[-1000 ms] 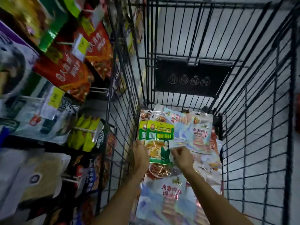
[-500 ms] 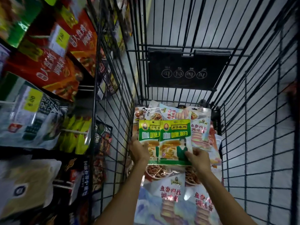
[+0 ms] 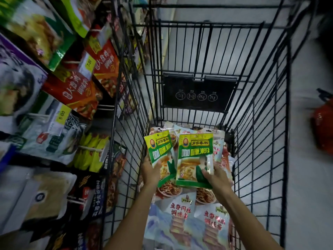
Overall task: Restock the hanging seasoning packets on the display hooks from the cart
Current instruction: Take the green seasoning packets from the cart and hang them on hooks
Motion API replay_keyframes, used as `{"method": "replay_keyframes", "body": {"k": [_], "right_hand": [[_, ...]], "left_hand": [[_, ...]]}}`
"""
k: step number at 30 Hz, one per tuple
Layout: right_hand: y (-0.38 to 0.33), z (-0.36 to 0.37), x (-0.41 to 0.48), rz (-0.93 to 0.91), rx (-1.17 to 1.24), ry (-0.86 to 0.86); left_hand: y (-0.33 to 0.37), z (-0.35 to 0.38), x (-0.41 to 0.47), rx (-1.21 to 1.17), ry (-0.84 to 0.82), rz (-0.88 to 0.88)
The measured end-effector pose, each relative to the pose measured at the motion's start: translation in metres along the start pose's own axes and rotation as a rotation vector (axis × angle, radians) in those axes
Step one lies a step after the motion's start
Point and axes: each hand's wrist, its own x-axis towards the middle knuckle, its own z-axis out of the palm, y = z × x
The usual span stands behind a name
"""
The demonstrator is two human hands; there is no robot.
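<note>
Head view: my left grip point(image 3: 151, 173) pinches the lower part of a green curry-powder packet point(image 3: 159, 150), thumb on its face, close to the left wall of the cart point(image 3: 198, 83). My right grip point(image 3: 217, 176) holds a second green packet point(image 3: 193, 159) by its lower right corner, just beside the first and slightly overlapping it. Both stand upright above the pile of pale seasoning packets point(image 3: 182, 213) on the cart floor. Beyond the left wall, a display hook point(image 3: 91, 148) carries yellow packets point(image 3: 86, 159).
</note>
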Motion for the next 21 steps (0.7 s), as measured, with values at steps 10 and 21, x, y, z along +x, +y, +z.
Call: {"method": "replay_keyframes", "body": {"k": [10,21], "right_hand": [[-0.088,-0.034,-0.112,-0.192,0.076,-0.209],[-0.184,0.004,-0.328,-0.717,-0.086,-0.592]], "left_hand": [[0.074,-0.115,-0.117,-0.193,0.103,0.270],[0.135,-0.312,-0.322,-0.397,0.562,0.591]]}}
